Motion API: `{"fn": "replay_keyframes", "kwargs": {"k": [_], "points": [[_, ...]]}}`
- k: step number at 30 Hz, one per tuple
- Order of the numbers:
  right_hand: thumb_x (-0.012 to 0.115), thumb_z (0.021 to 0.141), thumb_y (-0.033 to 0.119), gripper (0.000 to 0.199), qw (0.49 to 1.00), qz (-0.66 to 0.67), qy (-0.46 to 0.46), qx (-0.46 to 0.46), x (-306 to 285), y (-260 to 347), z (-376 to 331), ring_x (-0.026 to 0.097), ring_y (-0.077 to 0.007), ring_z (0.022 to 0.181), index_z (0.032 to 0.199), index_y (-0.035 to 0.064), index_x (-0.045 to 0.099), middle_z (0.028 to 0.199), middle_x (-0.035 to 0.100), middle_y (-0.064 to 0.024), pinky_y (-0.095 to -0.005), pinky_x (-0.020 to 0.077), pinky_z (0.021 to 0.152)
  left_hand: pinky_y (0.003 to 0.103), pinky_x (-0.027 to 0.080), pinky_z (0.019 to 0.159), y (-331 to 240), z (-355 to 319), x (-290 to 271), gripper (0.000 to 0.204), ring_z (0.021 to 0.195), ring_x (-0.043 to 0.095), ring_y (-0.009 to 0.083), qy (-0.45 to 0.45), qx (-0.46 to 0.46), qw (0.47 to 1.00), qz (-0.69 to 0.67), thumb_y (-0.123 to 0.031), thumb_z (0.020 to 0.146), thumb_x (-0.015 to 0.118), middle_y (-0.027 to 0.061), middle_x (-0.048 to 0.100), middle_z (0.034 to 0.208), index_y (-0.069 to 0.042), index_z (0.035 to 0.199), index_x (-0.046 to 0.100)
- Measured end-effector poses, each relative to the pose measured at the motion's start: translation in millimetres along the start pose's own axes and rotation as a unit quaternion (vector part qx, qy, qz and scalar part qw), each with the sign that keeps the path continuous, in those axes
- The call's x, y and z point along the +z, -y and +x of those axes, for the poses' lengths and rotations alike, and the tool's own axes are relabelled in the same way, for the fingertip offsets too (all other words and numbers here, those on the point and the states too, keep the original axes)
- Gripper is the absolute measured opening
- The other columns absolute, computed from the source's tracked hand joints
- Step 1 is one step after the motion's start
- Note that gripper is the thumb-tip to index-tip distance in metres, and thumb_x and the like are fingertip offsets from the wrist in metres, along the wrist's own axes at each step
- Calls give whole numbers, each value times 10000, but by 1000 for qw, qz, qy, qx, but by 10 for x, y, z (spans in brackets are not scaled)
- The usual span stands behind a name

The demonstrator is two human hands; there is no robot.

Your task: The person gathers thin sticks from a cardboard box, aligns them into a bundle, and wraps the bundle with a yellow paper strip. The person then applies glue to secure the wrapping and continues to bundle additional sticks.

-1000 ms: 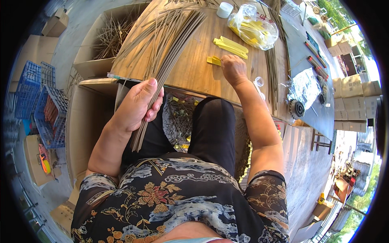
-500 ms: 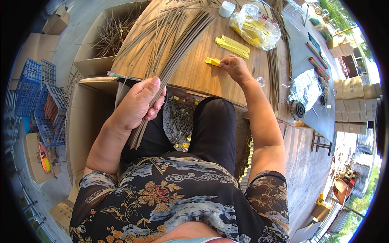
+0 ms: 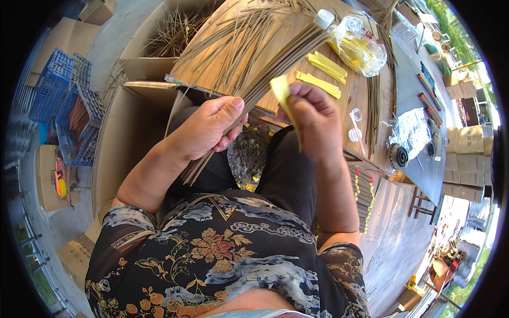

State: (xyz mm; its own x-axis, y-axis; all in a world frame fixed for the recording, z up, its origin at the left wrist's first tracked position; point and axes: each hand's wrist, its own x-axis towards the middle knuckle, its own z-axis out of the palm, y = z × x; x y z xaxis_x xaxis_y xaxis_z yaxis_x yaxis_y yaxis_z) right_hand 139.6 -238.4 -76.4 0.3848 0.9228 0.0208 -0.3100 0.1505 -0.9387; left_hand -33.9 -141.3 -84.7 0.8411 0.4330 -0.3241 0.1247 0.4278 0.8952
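The right grip (image 3: 317, 114) has come up off the worktop (image 3: 353, 94) since half a second ago, bringing a yellow strip (image 3: 280, 90) back toward the left grip (image 3: 227, 124), which has kept hold of its sticks throughout. From where I stand, the wooden worktop spreads beyond both grips. Just left of the left grip gapes a big open carton (image 3: 117, 140), with a second carton (image 3: 151, 64) of tangled sticks past it. The left fist is wrapped around a bundle of thin brown sticks (image 3: 265, 79), tilted up and away to the right, its near ends poking out below the fist. Loose sticks (image 3: 225, 40) lie scattered beyond that grip. Farther out than the right grip rests a clear plastic bag (image 3: 363, 50) of yellow pieces; nearer it are two piles of yellow strips (image 3: 325, 68), and a white tub (image 3: 324, 19) stands beyond them. The right fingers pinch that one strip, slightly blurred, beside the bundle; I can't tell whether the two touch.
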Motion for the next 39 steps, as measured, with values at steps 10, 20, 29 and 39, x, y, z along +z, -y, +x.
{"fn": "replay_keyframes", "kwargs": {"k": [10,20,29,39], "points": [[623,831,156,184,997,-14,37,73,348,-231,-406,448,-30,532,806,13,511,679,534,2,-168,362,473,150,298,364,75,-238,141,364,414,371,36,15,29,999,28,-413,926,375,11,455,587,-69,865,479],[609,838,127,184,989,-149,-17,-11,470,-268,-557,522,-45,601,792,-9,494,667,573,-35,-194,423,532,155,299,376,129,-347,238,349,420,376,41,-7,38,999,16,-389,945,331,10,457,582,-74,878,469],[614,833,114,180,987,-156,-22,-20,459,-252,-572,513,-33,593,780,-14,499,652,572,-27,-187,415,508,157,299,387,92,-373,297,433,457,366,41,4,59,998,31,-403,955,249,-16,405,576,-49,872,482],[629,825,124,190,989,-145,-21,-23,419,-253,-565,507,-31,603,760,-6,506,672,566,-17,-184,413,511,155,308,396,124,-338,308,480,432,365,41,-1,77,993,88,-425,949,262,11,461,595,-34,867,528]]}}
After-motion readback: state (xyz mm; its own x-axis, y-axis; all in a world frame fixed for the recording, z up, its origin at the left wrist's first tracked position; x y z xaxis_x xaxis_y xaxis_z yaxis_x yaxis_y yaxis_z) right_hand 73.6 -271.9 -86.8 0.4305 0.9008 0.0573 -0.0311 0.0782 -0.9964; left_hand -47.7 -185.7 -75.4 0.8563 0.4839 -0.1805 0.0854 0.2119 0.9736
